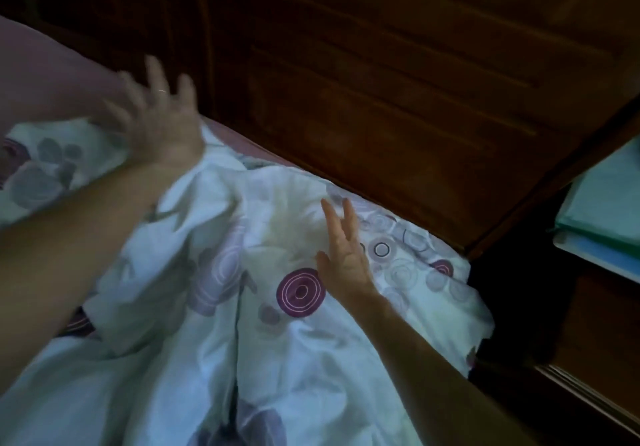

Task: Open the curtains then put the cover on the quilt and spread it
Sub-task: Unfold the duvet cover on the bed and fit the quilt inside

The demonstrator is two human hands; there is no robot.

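Observation:
A white quilt cover (263,334) printed with purple rings lies crumpled over the bed, bulging in the middle where something fills it. My left hand (159,123) hovers over its far left part, fingers spread wide and blurred by motion, holding nothing. My right hand (341,255) lies flat on the cover near the bed's head end, fingers straight and together, beside a dark purple ring. No curtains are in view.
A dark wooden headboard (398,81) runs along the far side of the bed. A mauve sheet (45,74) shows at the upper left. A wooden bedside unit (595,307) at the right carries a stack of teal and blue flat things (602,210).

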